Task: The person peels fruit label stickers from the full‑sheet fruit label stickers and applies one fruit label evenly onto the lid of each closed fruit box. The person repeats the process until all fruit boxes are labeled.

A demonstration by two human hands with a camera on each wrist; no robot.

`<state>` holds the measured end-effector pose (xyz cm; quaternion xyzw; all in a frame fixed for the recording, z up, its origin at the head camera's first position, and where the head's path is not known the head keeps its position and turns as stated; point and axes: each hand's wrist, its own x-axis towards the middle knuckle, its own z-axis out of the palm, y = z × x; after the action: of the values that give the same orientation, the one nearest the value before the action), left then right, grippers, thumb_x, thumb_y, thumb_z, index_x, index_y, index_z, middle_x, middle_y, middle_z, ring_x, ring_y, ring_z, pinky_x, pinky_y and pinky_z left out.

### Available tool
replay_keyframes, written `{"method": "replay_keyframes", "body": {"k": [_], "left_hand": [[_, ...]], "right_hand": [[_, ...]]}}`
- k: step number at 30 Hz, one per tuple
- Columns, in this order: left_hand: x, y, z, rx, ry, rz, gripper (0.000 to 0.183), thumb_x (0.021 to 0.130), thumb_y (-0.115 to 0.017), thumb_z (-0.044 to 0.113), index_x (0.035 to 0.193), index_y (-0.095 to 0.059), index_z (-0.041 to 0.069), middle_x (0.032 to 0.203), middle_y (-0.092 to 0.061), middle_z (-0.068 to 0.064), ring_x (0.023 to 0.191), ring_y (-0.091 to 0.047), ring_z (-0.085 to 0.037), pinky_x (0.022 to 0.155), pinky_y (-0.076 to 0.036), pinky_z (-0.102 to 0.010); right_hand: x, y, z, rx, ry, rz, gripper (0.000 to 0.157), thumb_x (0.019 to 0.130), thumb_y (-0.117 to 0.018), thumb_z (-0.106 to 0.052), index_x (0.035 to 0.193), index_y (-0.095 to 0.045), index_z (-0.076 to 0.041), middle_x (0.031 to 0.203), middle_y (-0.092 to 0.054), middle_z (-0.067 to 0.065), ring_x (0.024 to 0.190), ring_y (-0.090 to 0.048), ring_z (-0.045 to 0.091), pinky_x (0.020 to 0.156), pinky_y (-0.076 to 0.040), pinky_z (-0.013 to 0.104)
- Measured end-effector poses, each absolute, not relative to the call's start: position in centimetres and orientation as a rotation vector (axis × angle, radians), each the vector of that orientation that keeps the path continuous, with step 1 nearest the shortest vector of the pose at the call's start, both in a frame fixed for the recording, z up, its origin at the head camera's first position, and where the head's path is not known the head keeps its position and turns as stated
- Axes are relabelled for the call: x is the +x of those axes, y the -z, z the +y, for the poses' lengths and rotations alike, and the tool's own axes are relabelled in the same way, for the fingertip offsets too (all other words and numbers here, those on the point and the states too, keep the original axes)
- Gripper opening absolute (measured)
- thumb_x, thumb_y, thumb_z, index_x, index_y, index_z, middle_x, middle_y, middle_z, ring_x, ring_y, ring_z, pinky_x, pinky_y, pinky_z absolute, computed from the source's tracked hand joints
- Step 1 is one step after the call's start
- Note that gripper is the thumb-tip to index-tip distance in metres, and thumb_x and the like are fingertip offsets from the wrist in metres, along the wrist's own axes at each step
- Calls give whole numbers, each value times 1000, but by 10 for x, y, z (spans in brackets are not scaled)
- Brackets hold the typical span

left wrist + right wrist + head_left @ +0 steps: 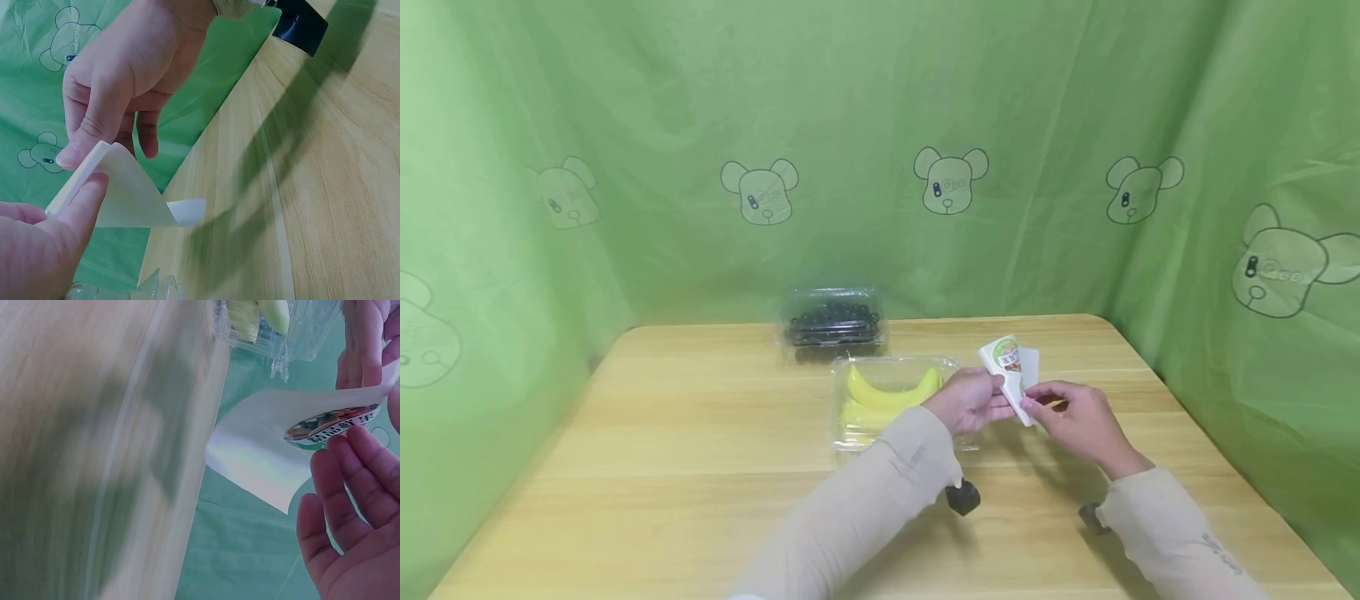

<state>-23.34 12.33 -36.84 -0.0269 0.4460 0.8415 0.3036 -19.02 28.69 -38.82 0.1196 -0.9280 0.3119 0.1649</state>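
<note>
My left hand (972, 402) holds a white sheet of sticker labels (1009, 367), folded or curled over, up above the table. A round printed label (337, 425) with a green rim and a fruit picture shows on it. My right hand (1078, 421) pinches the sheet's near edge between thumb and finger. In the left wrist view the right thumb (75, 153) lies at the sheet's top corner, and the loose end curls away below. Just left of the hands, a clear plastic box (842, 443) holds yellow bananas (891, 398), partly hidden behind the left forearm.
Farther back stands a second clear box (835, 293) with dark grapes (832, 321) in it. Both boxes are on a wooden table (700, 433). A green curtain (865, 100) with bear-head prints closes off the back and both sides.
</note>
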Motion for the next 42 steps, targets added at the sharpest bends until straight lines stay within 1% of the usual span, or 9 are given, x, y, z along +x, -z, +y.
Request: {"method": "replay_keyframes", "body": {"k": [4,7,9,14,18,27,33,36,42], "left_hand": [[-233,368,123,-72,-2213,1216,32,94,-42,2,122,-44,-11,104,-57,-27,98,-58,-35,87,-48,-42],[-232,367,123,-79,-2205,1245,30,93,-42,3,120,-46,-11,105,-57,-26,96,-59,-34,86,-49,-41],[-232,367,123,-79,-2204,1256,29,93,-43,3,119,-47,-11,103,-58,-26,95,-60,-33,85,-50,-41],[-233,368,124,-79,-2208,1272,29,93,-42,3,119,-47,-10,100,-59,-24,94,-60,-33,84,-50,-41],[-233,368,125,-96,-2218,1272,30,93,-43,2,120,-46,-11,97,-60,-23,93,-60,-33,84,-50,-40],[-231,367,126,-124,-2250,1248,32,93,-42,1,123,-44,-12,103,-57,-28,96,-59,-36,86,-48,-42],[-232,367,126,-120,-2242,1243,32,93,-43,1,122,-44,-12,103,-57,-27,97,-58,-35,87,-48,-41],[-232,367,126,-123,-2248,1234,32,92,-43,1,121,-45,-12,100,-58,-26,96,-59,-35,88,-48,-42],[-233,370,125,-126,-2240,1234,32,93,-43,1,122,-44,-11,99,-58,-25,94,-59,-34,87,-48,-41]], "right_hand": [[-191,388,286,380,-798,-2639,22,81,-69,-21,91,-69,-1,86,-68,9,74,-61,21,65,-52,33],[-189,386,283,413,-744,-2632,20,81,-69,-17,90,-68,0,84,-68,10,75,-62,24,66,-52,40],[-188,385,282,437,-702,-2619,18,81,-69,-15,90,-68,1,83,-68,11,75,-62,26,64,-52,42],[-188,386,280,484,-590,-2585,16,80,-69,-12,89,-69,1,81,-68,11,72,-62,26,59,-50,37],[-187,387,277,513,-536,-2568,13,80,-68,-9,88,-69,0,81,-67,11,70,-62,25,59,-51,39],[-186,389,275,561,-421,-2484,9,78,-67,-8,83,-68,0,80,-67,11,64,-61,22,54,-51,36],[-188,390,276,578,-367,-2436,9,77,-67,-8,82,-67,0,79,-66,12,63,-61,23,52,-51,38],[-188,390,276,598,-343,-2404,9,77,-66,-7,81,-66,1,78,-66,12,63,-61,24,52,-51,39],[-189,391,276,611,-338,-2386,8,76,-66,-7,80,-67,1,77,-66,12,61,-61,23,50,-51,37]]}}
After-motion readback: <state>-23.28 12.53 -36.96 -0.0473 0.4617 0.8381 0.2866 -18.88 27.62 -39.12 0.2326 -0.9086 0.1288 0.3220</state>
